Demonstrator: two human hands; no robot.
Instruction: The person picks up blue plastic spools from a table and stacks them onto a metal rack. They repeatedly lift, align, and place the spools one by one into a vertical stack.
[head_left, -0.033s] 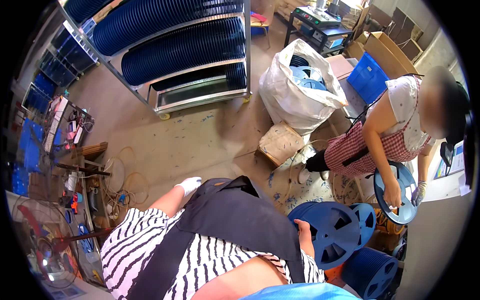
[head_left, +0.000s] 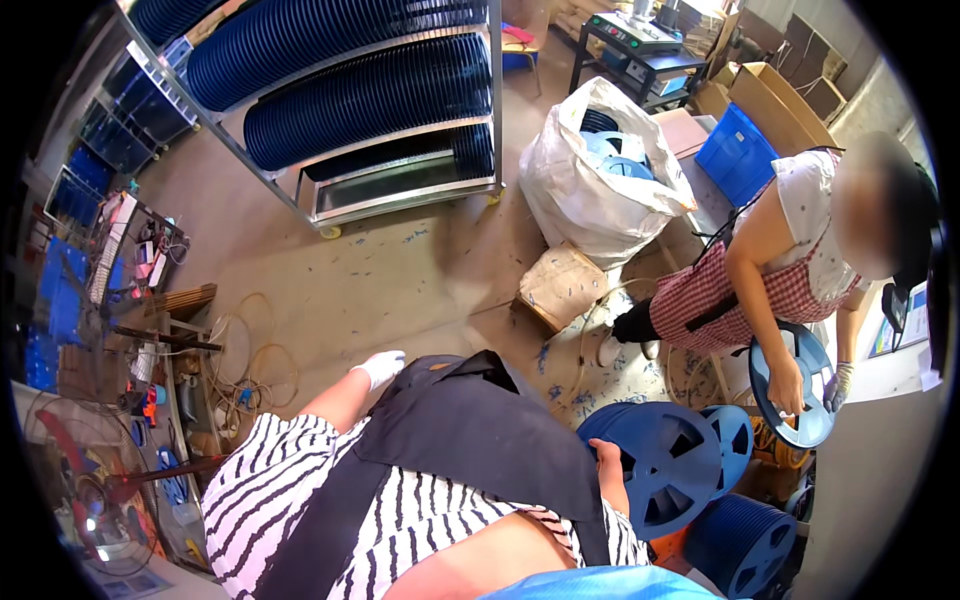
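Observation:
My left hand (head_left: 381,369), in a white glove, is beside the upper edge of my black apron (head_left: 470,420). Its fingers look stretched out, with nothing visible in them. Bare, my right hand (head_left: 607,464) lies against the left rim of a large blue reel (head_left: 672,465) with dark cut-outs, the fingers curled at its edge and partly hidden. This reel stands on edge, with more blue discs just behind it. A smaller blue reel (head_left: 735,450) is to its right, and a ribbed stack of blue reels (head_left: 740,545) lies below.
At right, a co-worker in a checked apron (head_left: 715,300) holds another blue reel (head_left: 812,375). A white sack (head_left: 560,180) with blue reels stands behind a brown box (head_left: 562,288). A wheeled metal rack (head_left: 400,205) carries rows of dark discs. A fan (head_left: 90,490) is at lower left.

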